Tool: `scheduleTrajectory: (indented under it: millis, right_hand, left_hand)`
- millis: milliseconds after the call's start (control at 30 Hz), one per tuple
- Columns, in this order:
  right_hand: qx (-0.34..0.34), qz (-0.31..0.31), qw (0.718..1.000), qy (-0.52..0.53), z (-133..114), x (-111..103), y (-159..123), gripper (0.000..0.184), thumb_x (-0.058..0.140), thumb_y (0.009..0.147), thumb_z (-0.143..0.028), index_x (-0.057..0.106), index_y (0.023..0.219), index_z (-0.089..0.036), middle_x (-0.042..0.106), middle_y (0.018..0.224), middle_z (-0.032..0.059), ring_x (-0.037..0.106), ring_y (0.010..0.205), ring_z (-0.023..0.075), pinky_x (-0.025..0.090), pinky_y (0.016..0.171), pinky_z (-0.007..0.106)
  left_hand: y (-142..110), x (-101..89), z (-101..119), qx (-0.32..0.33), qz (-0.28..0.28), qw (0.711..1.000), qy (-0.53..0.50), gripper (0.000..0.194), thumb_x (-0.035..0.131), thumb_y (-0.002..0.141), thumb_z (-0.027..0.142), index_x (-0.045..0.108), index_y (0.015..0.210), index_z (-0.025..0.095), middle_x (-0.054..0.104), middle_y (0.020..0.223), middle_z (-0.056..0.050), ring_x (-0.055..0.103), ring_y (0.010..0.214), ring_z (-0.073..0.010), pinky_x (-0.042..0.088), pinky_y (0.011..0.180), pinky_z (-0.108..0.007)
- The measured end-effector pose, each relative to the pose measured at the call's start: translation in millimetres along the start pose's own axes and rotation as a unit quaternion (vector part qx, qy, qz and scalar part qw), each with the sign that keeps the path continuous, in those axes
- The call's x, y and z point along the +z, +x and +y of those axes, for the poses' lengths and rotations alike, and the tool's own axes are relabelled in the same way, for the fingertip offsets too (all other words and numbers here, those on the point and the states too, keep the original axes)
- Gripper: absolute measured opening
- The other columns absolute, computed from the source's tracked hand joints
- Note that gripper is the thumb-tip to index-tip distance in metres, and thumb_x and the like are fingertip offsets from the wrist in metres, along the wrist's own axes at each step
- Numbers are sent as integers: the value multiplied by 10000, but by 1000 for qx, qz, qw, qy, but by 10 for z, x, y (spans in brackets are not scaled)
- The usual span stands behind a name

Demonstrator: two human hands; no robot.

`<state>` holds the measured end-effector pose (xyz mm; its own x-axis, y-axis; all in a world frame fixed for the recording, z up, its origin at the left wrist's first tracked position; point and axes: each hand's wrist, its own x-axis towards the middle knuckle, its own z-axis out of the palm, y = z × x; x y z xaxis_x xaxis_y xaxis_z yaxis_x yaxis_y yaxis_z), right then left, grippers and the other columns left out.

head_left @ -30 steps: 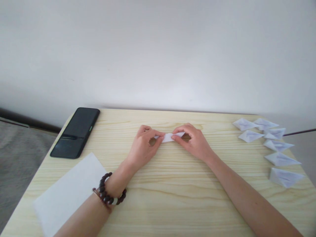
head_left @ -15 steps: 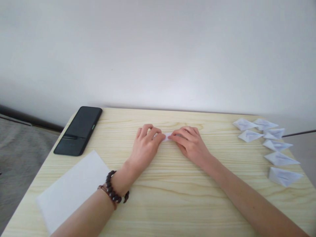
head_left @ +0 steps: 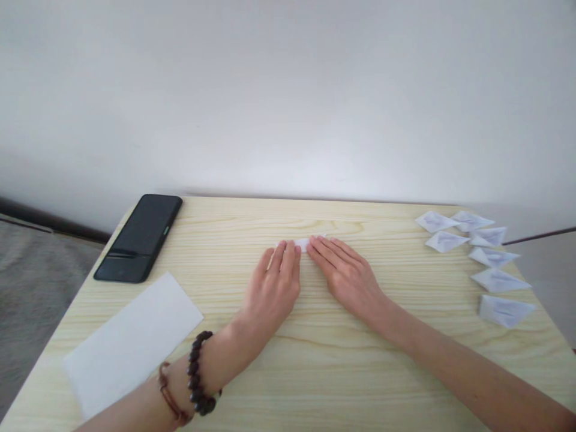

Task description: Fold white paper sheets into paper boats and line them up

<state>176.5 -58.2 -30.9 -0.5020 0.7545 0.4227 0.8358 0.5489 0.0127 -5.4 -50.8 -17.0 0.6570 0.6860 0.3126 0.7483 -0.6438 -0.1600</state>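
Note:
A small folded white paper point(head_left: 302, 244) lies flat on the wooden table point(head_left: 315, 372), mostly covered by my fingers. My left hand point(head_left: 274, 282) presses its left end with straight fingers, palm down. On the right end rest the stretched fingers of my right hand point(head_left: 344, 270). Only the middle of the paper and thin bits of its edges show between and beyond the fingertips. Neither hand grips it; both lie flat over it.
Several folded paper boats point(head_left: 495, 279) stand in a group along the right side of the table. Flat white paper point(head_left: 135, 342) lies at the left, partly under my left forearm. A black phone point(head_left: 139, 237) is at the back left. A white wall point(head_left: 288, 96) rises behind.
Both hands have gone from pinching the folded paper's ends to lying flat on it with fingers stretched. The paper has come down flat, and the view has shifted slightly.

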Motion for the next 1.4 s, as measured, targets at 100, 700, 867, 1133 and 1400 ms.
scheduleTrajectory:
  millis: [100,700,867,1133,1400]
  right_hand:
    - [21,10,1000,-18,-7,24,-29,446,345,871,12,607,1219,-84,599,1292,114,560,1206,203,428,1064,382]
    - [149,8,979,143,20,-34,33,303,528,905,-268,628,1168,-156,623,1089,115,558,1071,235,482,960,405]
    - [125,22,974,187,29,-60,25,260,547,909,-298,657,1122,-198,609,1037,95,549,1006,220,474,914,395]
    - [38,36,967,248,14,-93,-5,202,479,948,-228,666,919,-156,651,803,58,545,770,166,452,743,314]
    - [43,45,969,239,19,-105,-11,264,482,949,-256,655,777,-155,583,587,9,454,583,132,342,624,286]
  left_hand:
    - [-23,-25,-71,26,-23,999,10,437,301,899,36,550,1258,24,557,1331,-178,563,1200,-261,495,968,-374]
    - [66,122,-285,-23,79,987,-136,276,543,909,244,602,1159,144,683,1023,-98,615,941,-234,540,813,-383]
    - [103,91,-300,21,88,979,-185,150,530,902,145,634,1008,160,690,903,-51,603,835,-190,515,757,-329]
    - [107,4,-218,57,100,956,-270,107,523,918,176,618,957,147,696,831,-32,615,746,-137,485,706,-278]
    - [100,-34,-193,47,99,957,-269,140,499,928,190,605,844,152,639,689,-21,557,623,-132,452,618,-266]
